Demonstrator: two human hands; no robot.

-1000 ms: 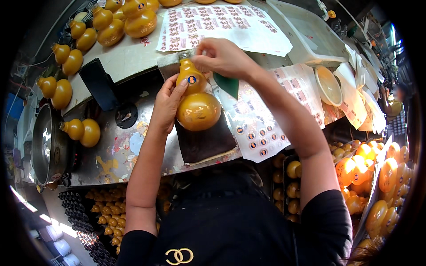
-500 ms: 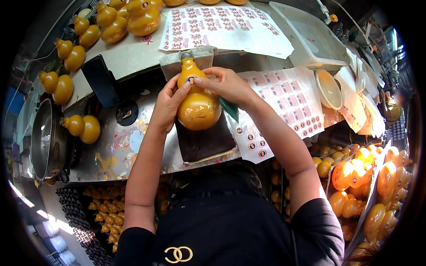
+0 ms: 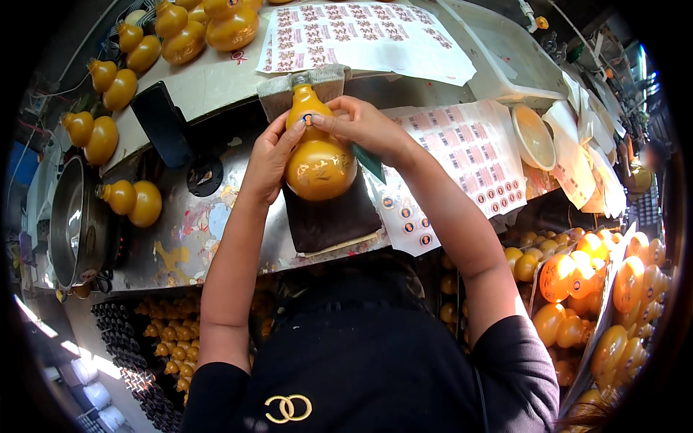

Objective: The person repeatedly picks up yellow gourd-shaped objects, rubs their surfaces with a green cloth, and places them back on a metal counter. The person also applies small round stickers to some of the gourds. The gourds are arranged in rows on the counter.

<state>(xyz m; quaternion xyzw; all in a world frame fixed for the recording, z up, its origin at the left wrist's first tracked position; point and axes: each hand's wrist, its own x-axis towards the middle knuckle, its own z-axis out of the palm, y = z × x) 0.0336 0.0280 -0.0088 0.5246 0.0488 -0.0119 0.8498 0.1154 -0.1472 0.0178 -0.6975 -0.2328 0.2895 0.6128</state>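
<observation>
A glossy yellow gourd-shaped bottle (image 3: 322, 172) lies with its neck away from me on a dark brown pad (image 3: 328, 222). My left hand (image 3: 276, 153) is closed round the left side of its waist. From the right, my right hand (image 3: 367, 131) grips the upper bulb. Both thumbs press near a small round dark blue and orange sticker (image 3: 308, 120) on the bottle. A flat green piece (image 3: 370, 164) sticks out beneath my right palm; its kind is hidden. Under the bottle's neck is a folded grey cloth (image 3: 332, 78).
Right of the bottle lies a sheet of labels and round stickers (image 3: 462, 155); another printed sheet (image 3: 368, 50) is farther back. A phone (image 3: 162, 124) stands at left near a yellow gourd bottle (image 3: 137, 203) and a metal pan (image 3: 72, 224). Crates of gourds (image 3: 563, 281) are at lower right.
The whole scene sits slightly higher in the picture. Both thumbs still press at the sticker, and the bottle remains between my hands on the pad.
</observation>
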